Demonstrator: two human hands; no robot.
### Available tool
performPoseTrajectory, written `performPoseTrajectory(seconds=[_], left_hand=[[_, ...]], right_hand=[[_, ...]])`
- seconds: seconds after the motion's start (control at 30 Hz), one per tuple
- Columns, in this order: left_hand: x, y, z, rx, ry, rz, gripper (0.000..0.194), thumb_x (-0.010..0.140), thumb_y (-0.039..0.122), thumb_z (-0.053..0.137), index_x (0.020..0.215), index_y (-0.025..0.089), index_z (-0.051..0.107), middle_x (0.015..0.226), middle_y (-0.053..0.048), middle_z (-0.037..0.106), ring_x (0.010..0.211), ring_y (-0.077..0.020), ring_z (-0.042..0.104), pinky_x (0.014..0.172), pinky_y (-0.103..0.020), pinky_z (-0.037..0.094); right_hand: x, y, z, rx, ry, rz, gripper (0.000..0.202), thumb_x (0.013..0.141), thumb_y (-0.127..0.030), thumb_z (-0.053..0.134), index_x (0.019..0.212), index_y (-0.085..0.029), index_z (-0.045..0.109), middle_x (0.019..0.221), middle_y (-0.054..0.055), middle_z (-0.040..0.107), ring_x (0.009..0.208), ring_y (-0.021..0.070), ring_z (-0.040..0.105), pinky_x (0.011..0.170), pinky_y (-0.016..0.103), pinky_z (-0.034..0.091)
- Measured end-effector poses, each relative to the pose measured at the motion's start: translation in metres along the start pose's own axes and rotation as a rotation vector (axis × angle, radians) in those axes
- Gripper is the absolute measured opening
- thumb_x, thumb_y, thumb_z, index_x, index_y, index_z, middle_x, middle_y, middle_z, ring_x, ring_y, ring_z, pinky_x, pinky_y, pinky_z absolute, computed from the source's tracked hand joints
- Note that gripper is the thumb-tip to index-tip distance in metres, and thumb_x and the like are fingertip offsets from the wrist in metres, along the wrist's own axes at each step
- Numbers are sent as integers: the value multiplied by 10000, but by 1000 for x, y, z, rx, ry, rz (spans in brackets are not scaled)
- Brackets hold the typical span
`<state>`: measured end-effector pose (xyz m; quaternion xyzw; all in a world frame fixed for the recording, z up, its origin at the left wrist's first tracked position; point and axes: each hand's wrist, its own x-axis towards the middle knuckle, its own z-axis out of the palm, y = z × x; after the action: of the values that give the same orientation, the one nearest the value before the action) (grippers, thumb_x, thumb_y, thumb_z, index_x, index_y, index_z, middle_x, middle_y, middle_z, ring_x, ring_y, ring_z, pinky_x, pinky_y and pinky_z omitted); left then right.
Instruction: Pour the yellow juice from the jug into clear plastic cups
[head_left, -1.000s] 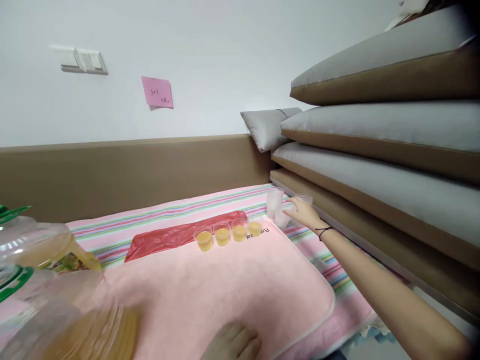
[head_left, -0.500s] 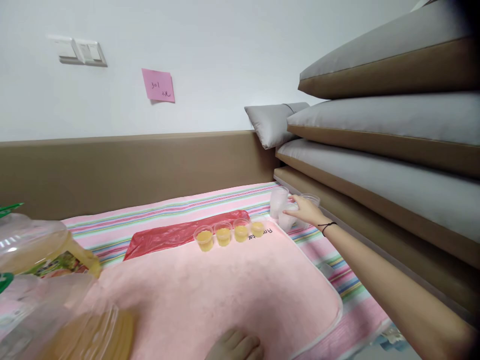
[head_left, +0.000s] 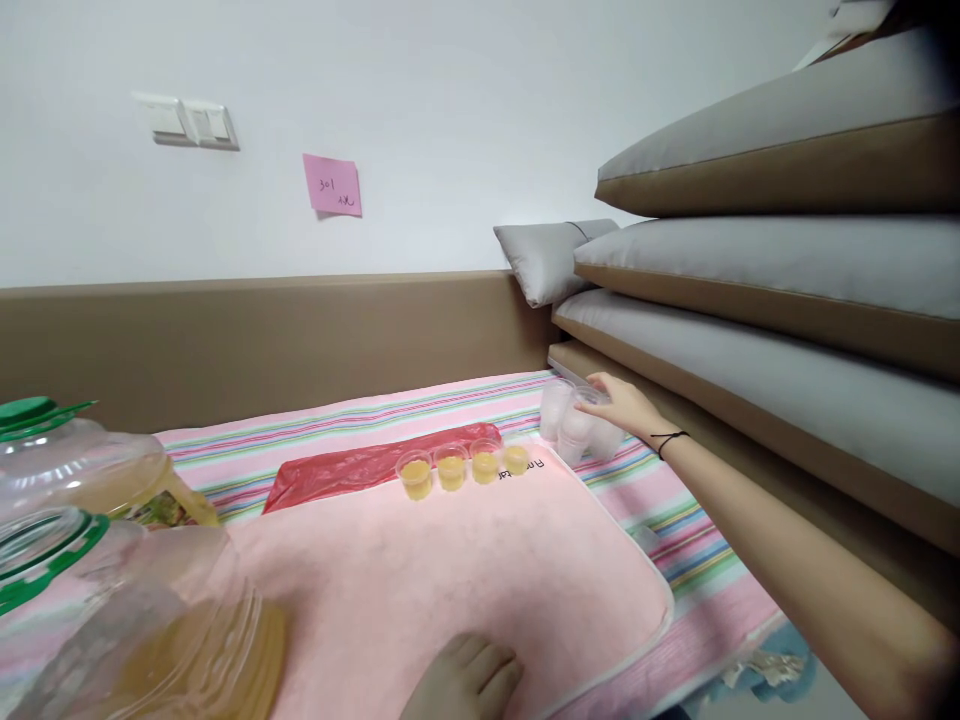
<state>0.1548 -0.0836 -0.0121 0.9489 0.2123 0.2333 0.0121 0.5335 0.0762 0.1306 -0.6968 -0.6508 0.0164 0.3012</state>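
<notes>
My right hand (head_left: 621, 405) reaches to the back right, its thumb and fingers gripping the rim of a clear plastic cup (head_left: 591, 398). Other translucent cups (head_left: 555, 408) stand close together beside it. My left hand (head_left: 466, 680) rests on the pink mat (head_left: 420, 570) near the front, fingers curled together, with nothing visible in it. Several small cups of yellow liquid (head_left: 451, 470) stand in a row along the mat's back edge, apart from both hands.
Two large clear jugs of yellow liquid are at the left: an open near one (head_left: 187, 640) and a green-capped far one (head_left: 127, 465). A red plastic bag (head_left: 337, 472) lies behind the cup row. Stacked cushions (head_left: 750, 250) rise at the right beside a brown headboard (head_left: 262, 330).
My right hand has come onto a cup, which now stands closer among the other cups. The view has shifted slightly, showing more of the jugs. My left hand stays on the mat.
</notes>
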Motion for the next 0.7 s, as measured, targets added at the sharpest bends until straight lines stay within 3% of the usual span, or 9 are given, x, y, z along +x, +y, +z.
performPoseTrajectory(seconds=[0.1, 0.2, 0.27, 0.33, 0.43, 0.57, 0.7], left_hand=[[4, 4, -11, -82, 40, -103, 304, 886, 155, 489, 1150, 266, 590, 1060, -21, 730, 899, -195, 681, 799, -319, 581], [20, 4, -19, -161, 135, -201, 345, 886, 115, 408, 1163, 251, 563, 1143, -59, 687, 1051, -199, 634, 920, -368, 542], [38, 1, -23, -162, 192, -245, 351, 889, 149, 431, 1216, 241, 521, 1237, -89, 633, 1166, -226, 573, 988, -430, 497], [62, -2, -29, -155, 275, -357, 421, 873, 184, 495, 1288, 239, 454, 1329, -107, 561, 1255, -253, 500, 1041, -487, 442], [97, -5, -42, -206, 357, -508, 661, 784, 287, 661, 1366, 210, 356, 1404, -137, 479, 1305, -301, 431, 1071, -539, 387], [127, -1, -58, -243, 315, -550, 740, 713, 379, 741, 1337, 187, 392, 1390, -135, 490, 1319, -329, 400, 1083, -551, 356], [145, 10, -59, -145, 245, -479, 805, 621, 427, 804, 1301, 190, 446, 1389, -138, 499, 1355, -381, 331, 1105, -607, 278]], right_hand=[[-14, -13, -12, 73, 111, -10, 611, 738, -495, 686, 1246, -186, 546, 1285, 131, 605, 1145, 292, 579, 935, 386, 449], [-44, -31, -8, 327, 251, 59, 624, 703, -513, 709, 1221, -206, 546, 1143, 110, 671, 974, 264, 628, 806, 383, 499], [-70, -46, 2, 549, 237, 118, 661, 673, -537, 722, 1214, -208, 533, 1105, 99, 675, 755, 198, 617, 614, 324, 499], [-97, -60, 13, 751, 181, 171, 708, 649, -549, 741, 1227, -210, 513, 1133, 100, 652, 541, 101, 505, 440, 251, 403], [-132, -74, 26, 966, 105, 221, 721, 671, -543, 738, 1269, -239, 474, 1143, 82, 632, 439, 33, 361, 373, 215, 292], [-159, -75, 39, 1148, 70, 234, 672, 713, -516, 722, 1275, -257, 460, 1153, 88, 624, 431, 22, 340, 385, 213, 269], [-168, -74, 49, 1194, 119, 195, 615, 737, -462, 717, 1261, -280, 453, 1205, 94, 612, 429, 30, 351, 392, 227, 298]])
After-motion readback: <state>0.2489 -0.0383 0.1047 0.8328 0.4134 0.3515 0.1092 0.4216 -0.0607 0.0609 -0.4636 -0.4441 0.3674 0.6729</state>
